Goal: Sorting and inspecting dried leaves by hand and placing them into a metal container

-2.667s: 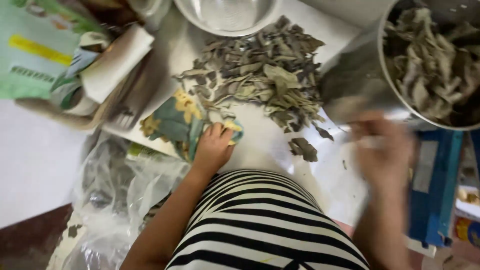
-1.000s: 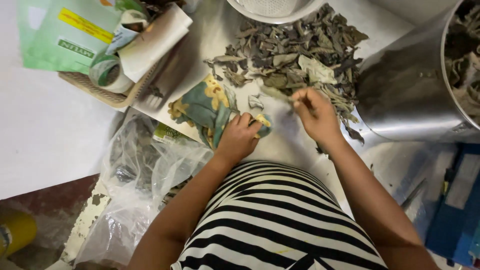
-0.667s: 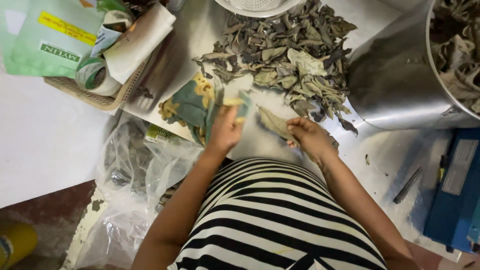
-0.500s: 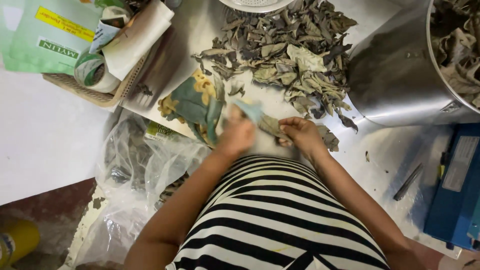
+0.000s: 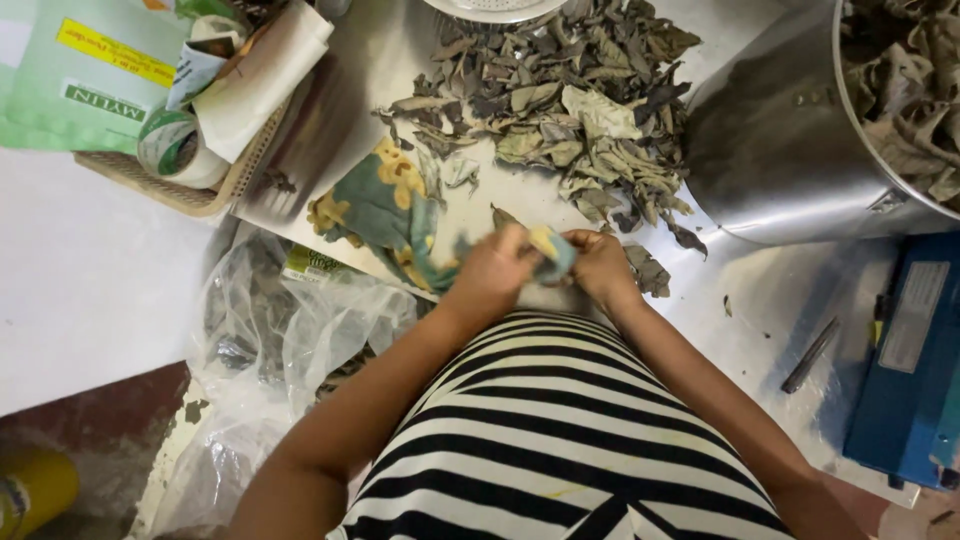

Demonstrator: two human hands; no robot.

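Observation:
My left hand (image 5: 492, 272) and my right hand (image 5: 598, 262) meet close to my striped shirt, at the near edge of the steel table (image 5: 460, 215). Between them they grip one grey-green dried leaf (image 5: 548, 250) together with the corner of a green and yellow patterned cloth (image 5: 385, 208), which trails off to the left on the table. The motion blurs the fingers. A big heap of dried leaves (image 5: 570, 100) lies just beyond my hands.
A large steel pot (image 5: 790, 150) full of dried leaves stands at the right. A wicker basket (image 5: 200, 190) with tape and papers is at the left, clear plastic bags (image 5: 280, 340) hang below it. A blue box (image 5: 910, 360) sits at the near right.
My right hand took a leaf from the heap and drew it back toward my body. My left hand lifted the cloth corner to meet it, and both hands now work together.

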